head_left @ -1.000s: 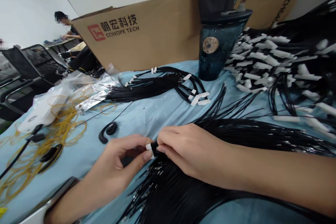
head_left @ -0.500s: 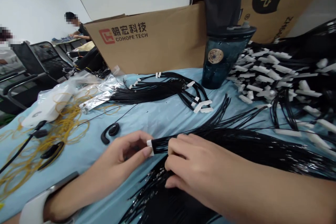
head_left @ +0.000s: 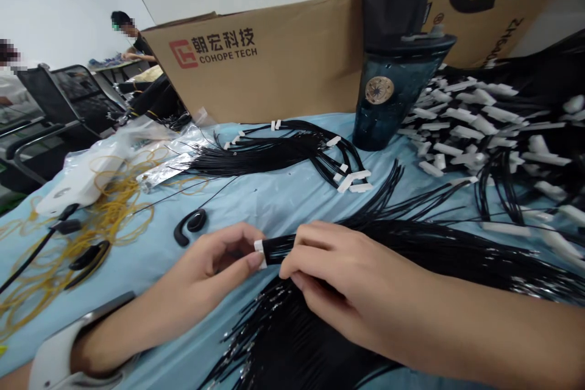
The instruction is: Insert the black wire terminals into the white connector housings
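Observation:
Between the thumb and fingers of my left hand (head_left: 228, 253) is a white connector (head_left: 260, 253), pinched at its edge. A flat row of black wires (head_left: 277, 250) runs out of it to the right. My right hand (head_left: 326, 274) is closed around those wires just beside the connector; its palm side and some fingertips are hidden. Below and behind the right hand spreads a large pile of loose black wires (head_left: 292, 341) with shiny tips. Another thick bundle of black wires (head_left: 439, 250) stretches off to the right.
A wire harness bundle (head_left: 260, 155) with white connectors lies ahead on the blue cloth (head_left: 269, 201). Right of it stand a dark blue cup (head_left: 388, 103) and a heap of white connectors (head_left: 461, 128). Yellow rubber bands (head_left: 123, 213) and an earphone (head_left: 196, 220) lie left. A cardboard box (head_left: 283, 67) stands behind.
My right hand's fingers have drawn closer together on the wires and shifted slightly left and up. My left hand still pinches the white connector. The camera view has shifted a little.

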Motion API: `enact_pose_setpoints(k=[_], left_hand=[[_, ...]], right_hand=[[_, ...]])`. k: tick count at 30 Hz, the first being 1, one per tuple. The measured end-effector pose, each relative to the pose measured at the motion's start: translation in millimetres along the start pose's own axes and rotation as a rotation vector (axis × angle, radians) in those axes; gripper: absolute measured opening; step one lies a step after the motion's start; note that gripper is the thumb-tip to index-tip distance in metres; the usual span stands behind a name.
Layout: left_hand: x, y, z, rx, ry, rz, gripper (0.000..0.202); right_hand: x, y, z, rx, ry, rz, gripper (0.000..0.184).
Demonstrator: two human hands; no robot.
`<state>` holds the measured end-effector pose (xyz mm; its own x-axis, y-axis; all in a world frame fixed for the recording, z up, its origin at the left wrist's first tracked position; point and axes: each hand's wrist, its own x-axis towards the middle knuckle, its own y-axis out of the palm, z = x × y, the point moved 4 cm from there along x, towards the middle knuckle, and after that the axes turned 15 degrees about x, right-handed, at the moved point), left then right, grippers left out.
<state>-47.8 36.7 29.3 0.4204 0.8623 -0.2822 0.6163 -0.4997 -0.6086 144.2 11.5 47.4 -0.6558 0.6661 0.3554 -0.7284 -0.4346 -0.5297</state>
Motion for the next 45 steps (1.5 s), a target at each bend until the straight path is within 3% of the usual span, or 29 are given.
enact_pose_setpoints(k=[9,18,27,45], left_hand=[[-2,0.9,5,-0.043,0.051,-0.022,0.018],[3,1.7,3,-0.172,0.045,-0.013,0.015],[2,0.6,-1,-0.201,0.025,-0.025,0.013],[2,0.4,4,-0.225,0.002,-0.046,0.016]], right_hand=[[-2,-2,-8,0.169,-0.013,-0.179,0.015],[-1,-10,-11,0.149,0.065,-0.367,0.018],[-1,-11,-12,0.367,0.304,-0.370,0.021],[-3,-6,-14,0.403,0.380,-0.322,0.019]])
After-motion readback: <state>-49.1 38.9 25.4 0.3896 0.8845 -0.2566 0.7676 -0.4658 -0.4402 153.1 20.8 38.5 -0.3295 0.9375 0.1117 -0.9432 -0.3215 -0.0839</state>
